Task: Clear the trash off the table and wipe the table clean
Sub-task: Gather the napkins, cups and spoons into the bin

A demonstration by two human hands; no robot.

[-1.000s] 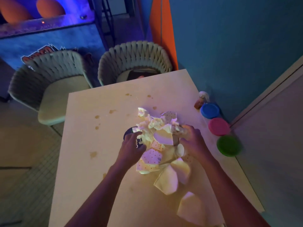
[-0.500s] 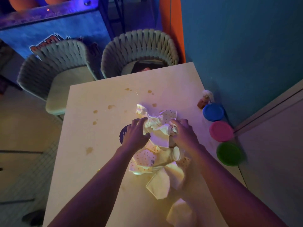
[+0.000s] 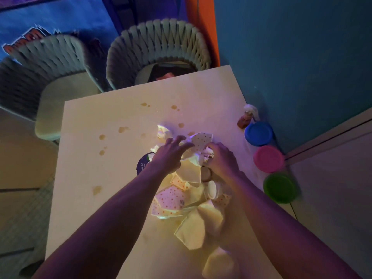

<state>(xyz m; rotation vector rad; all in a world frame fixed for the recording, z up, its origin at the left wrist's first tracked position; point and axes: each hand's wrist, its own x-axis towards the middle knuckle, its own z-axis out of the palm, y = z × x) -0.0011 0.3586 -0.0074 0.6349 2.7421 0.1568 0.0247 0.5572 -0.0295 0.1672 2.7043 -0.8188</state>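
Worktop [image 3: 84, 178]: pale slab, brown spill spots scattered over its far half; wiping not yet begun, by the look of it.

Two woven chairs [image 3: 159, 43] pushed to the far edge.

Trash pile [image 3: 181, 200]: crumpled napkins, spotted paper wrappers, small round cups, heaped mid-worktop and trailing toward the person, probably bunched so it lifts away in one load.

Three lidded tubs, blue [image 3: 258, 132], pink [image 3: 268, 158], green [image 3: 279, 187], lined along the right edge beside a small spray bottle [image 3: 246, 117], well clear of the pile.

Left hand [image 3: 169, 156]: laid over the pile's far end, fingers spread and bent, raking paper inward.

Right hand [image 3: 221, 160]: fingers curled round crumpled paper, pinching it against the heap.

Dark round disc [image 3: 142, 165]: half hidden under the left wrist.
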